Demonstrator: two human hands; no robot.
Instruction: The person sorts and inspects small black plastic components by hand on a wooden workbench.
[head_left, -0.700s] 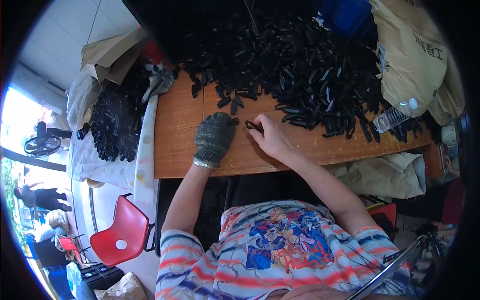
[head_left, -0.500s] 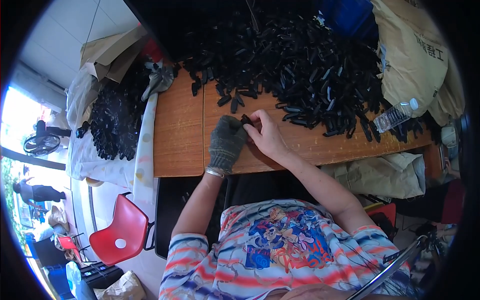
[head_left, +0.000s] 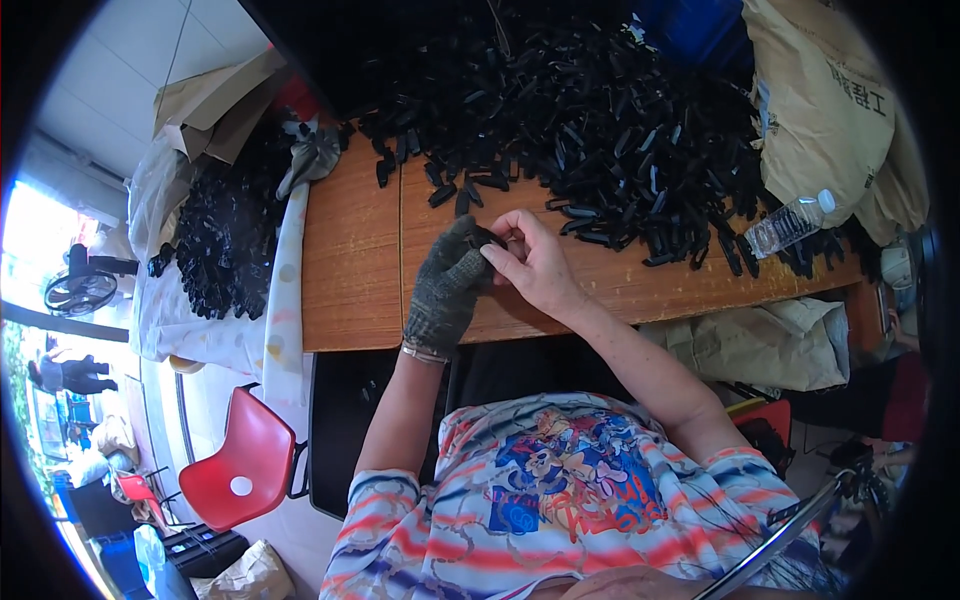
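Pinching a mostly hidden black part point(head_left: 487, 239) in the fingers point(head_left: 507, 262) of gloved left hand point(head_left: 443, 285) and bare right hand point(head_left: 542, 275), above the desk point(head_left: 350, 245); facing a black heap point(head_left: 610, 150), with bottle point(head_left: 788, 228) and sack point(head_left: 835, 125) at its right.

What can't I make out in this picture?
All in the head view:
- Black piece: its full shape, mostly covered by the left hand and right hand.
- Left hand's grip: whether it holds the piece; fingers and glove hide it.
- Pile: its far side, lost in shadow.
- Blue container: cut off by the upper edge.
- Distant person: too small and blurred.
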